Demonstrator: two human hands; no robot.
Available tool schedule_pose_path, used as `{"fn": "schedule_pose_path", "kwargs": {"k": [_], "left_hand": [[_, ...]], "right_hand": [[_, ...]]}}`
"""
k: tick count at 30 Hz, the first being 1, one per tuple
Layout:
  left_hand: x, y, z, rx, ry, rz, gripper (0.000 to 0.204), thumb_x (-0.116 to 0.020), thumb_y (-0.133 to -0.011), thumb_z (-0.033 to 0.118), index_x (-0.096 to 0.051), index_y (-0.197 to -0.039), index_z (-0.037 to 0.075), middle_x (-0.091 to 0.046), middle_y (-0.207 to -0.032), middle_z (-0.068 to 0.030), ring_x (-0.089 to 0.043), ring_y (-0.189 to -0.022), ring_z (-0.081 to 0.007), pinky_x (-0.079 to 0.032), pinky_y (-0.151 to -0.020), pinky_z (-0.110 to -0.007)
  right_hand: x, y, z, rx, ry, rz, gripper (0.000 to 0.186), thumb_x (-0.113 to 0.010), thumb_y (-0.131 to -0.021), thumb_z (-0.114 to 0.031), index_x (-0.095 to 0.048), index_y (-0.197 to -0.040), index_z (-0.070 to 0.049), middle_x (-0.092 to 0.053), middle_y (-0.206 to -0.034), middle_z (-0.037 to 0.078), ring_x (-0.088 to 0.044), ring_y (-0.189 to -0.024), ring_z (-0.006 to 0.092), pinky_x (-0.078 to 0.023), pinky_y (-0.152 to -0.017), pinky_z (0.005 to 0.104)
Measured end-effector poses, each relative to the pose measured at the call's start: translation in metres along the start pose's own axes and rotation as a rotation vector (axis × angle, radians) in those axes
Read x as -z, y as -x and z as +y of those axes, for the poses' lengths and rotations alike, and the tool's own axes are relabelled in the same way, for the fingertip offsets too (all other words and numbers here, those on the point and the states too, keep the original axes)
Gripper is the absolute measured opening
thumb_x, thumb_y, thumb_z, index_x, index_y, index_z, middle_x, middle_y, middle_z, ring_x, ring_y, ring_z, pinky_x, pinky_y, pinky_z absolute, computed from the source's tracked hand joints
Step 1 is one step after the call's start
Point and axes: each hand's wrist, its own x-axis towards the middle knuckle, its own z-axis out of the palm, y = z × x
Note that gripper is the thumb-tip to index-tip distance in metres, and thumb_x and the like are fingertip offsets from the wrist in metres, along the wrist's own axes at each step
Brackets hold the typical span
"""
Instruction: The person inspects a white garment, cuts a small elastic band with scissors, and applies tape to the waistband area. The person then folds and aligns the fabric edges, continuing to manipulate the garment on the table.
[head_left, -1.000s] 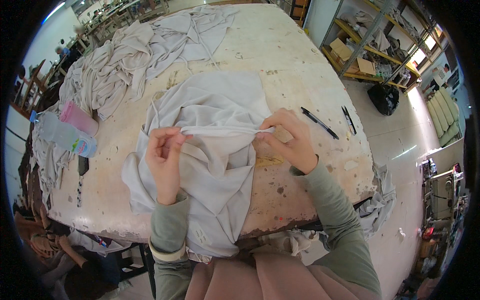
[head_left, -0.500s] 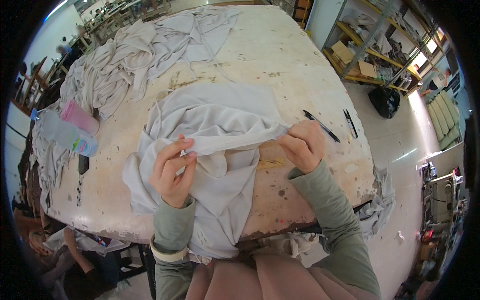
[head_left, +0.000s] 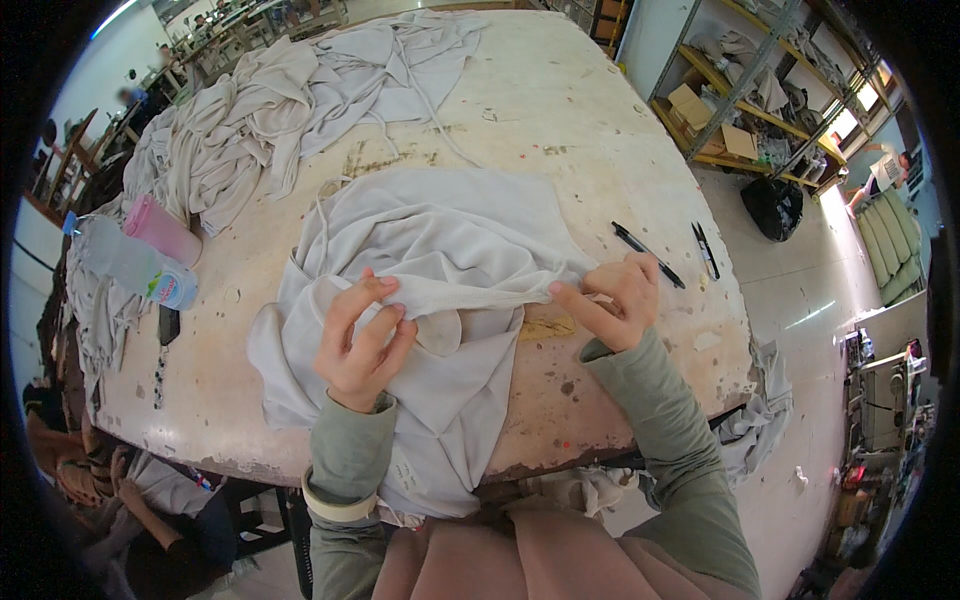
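A pale grey garment lies loosely spread over the worn table, its lower part reaching the near edge. Its folded edge is stretched between my two hands. My left hand pinches that edge between thumb and fingertips, the other fingers curled. On the other side, my right hand grips the edge with thumb and bent fingers. The cloth between them is lifted a little and bunched in small creases near the right thumb. Thin ties trail at the garment's far left side.
A large heap of grey cloth covers the far left of the table. A water bottle and pink tumbler stand at left. A pen and thread snips lie at right. Someone sits lower left.
My right thumb has shifted left along the cloth edge and the right fingers have opened outward slightly. My left hand has moved a little to the right. The stretch between them is shorter.
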Motion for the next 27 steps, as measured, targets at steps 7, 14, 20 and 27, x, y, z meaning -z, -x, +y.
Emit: {"fn": "schedule_pose_path", "kwargs": {"k": [7, 14, 20, 27], "left_hand": [[0.002, -0.001, 0.0, -0.119, -0.167, -0.03, 0.022, -0.064, -0.069, -0.017, -0.058, -0.083, -0.002, -0.062, -0.106, -0.0151, -0.063, -0.096, -0.0311, -0.053, -0.089, -0.047], [0.003, -0.002, -0.008, -0.157, -0.186, -0.044, 0.018, -0.064, -0.072, -0.015, -0.054, -0.079, -0.001, -0.063, -0.105, -0.0158, -0.062, -0.102, -0.0344, -0.048, -0.094, -0.05], [-0.002, -0.002, -0.008, 0.247, 0.431, 0.063, 0.019, -0.061, -0.078, -0.007, -0.044, -0.082, 0.001, -0.063, -0.095, -0.0184, -0.063, -0.095, -0.0321, -0.045, -0.095, -0.052], [0.027, 0.0, -0.026, 0.331, 0.6, 0.456, 0.015, -0.052, -0.085, 0.002, -0.038, -0.085, 0.005, -0.054, -0.075, -0.0123, -0.056, -0.072, -0.0213, -0.049, -0.076, -0.038]], "right_hand": [[0.004, -0.004, 0.0, 0.047, 0.154, 0.043, 0.034, -0.078, -0.055, -0.007, -0.064, -0.079, -0.026, -0.054, -0.079, -0.007, -0.052, -0.066, 0.0122, -0.034, -0.065, 0.0302], [-0.001, -0.002, 0.011, 0.105, 0.161, 0.102, 0.027, -0.079, -0.061, -0.009, -0.062, -0.078, -0.022, -0.052, -0.074, -0.005, -0.053, -0.064, 0.0148, -0.037, -0.059, 0.0322], [-0.021, 0.004, 0.014, -0.207, -0.329, -0.229, 0.017, -0.073, -0.072, -0.022, -0.064, -0.082, -0.013, -0.052, -0.069, 0.002, -0.056, -0.064, 0.0207, -0.042, -0.054, 0.0328], [-0.038, 0.006, 0.001, -0.327, -0.489, -0.421, 0.026, -0.076, -0.072, -0.029, -0.062, -0.083, -0.009, -0.055, -0.068, 0.004, -0.055, -0.061, 0.0225, -0.042, -0.053, 0.0303]]}}
